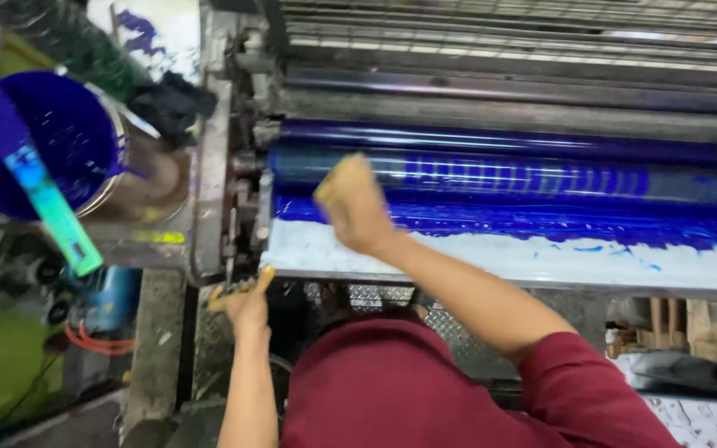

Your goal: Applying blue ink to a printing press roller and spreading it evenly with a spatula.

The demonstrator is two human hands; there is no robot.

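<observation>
**Ink rollers loaded with blue, one hand reaching in close**

Ink rollers [508, 178] run across the whole upper part of the press [234, 124], the largest thing in front of me, stacked one behind another and glossy with deep blue. The nearest one is streaked, with paler bands showing through the colour toward the middle. Below them lies the ink tray [541, 257], white along its front edge and flooded blue where it meets the roller.

The worry, as I judge it, is the right hand [350, 203]: it is raised against the wet roller, blurred, fingers drawn together, and I cannot tell whether it grips a rag or pad. If those rollers are turning, fingers or the maroon sleeve [574, 373] could be pulled into the nip. Ink could also smear onto the arm.

The left hand [246, 303] sits at the lower left corner of the tray, curled on the metal edge there; a slip would cost the person their balance.

Off to the left stands a blue-coated ink can [68, 141] with a smeared spatula [39, 182] resting across it.
</observation>
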